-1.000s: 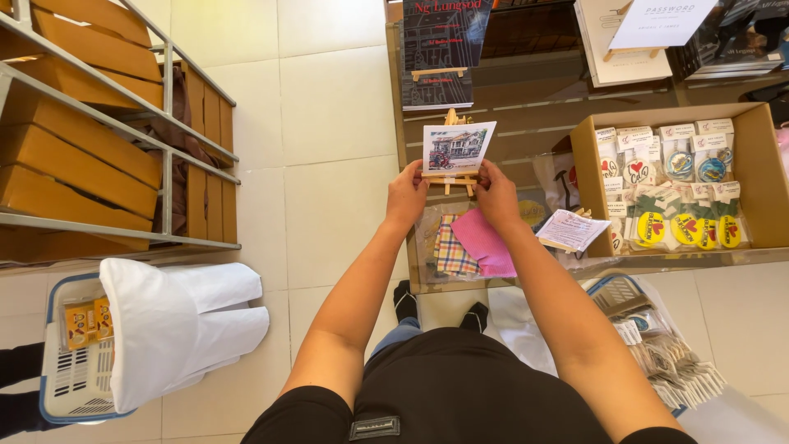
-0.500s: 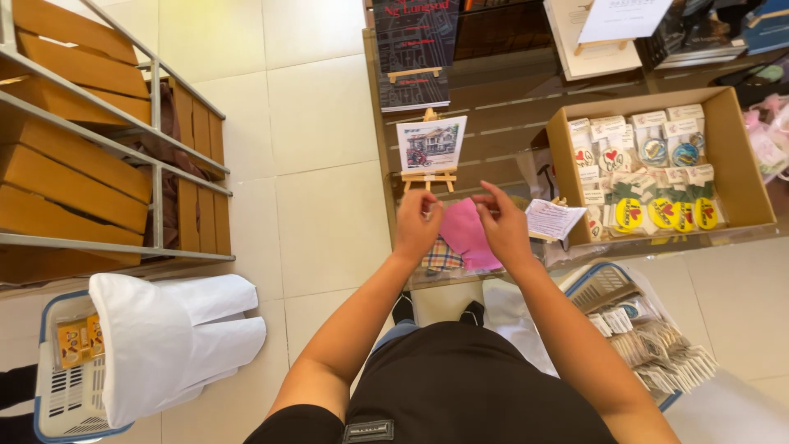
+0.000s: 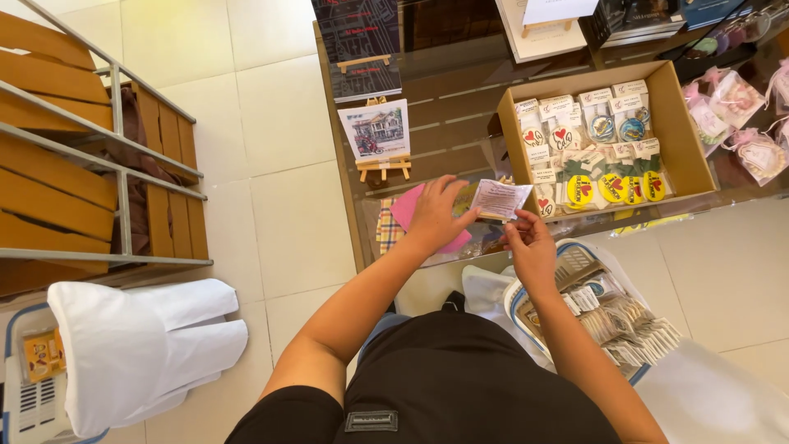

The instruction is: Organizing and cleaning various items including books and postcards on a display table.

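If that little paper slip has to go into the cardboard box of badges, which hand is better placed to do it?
Probably the right hand: it pinches the slip on the side nearer the cardboard box. The left hand holds it from the far side.

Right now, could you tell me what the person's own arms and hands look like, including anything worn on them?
Both arms are bare from the short black sleeves down. The left hand and the right hand wear no gloves, and no rings, watch or bracelets show. The sleeves belong to a black top with a small dark patch on its front.
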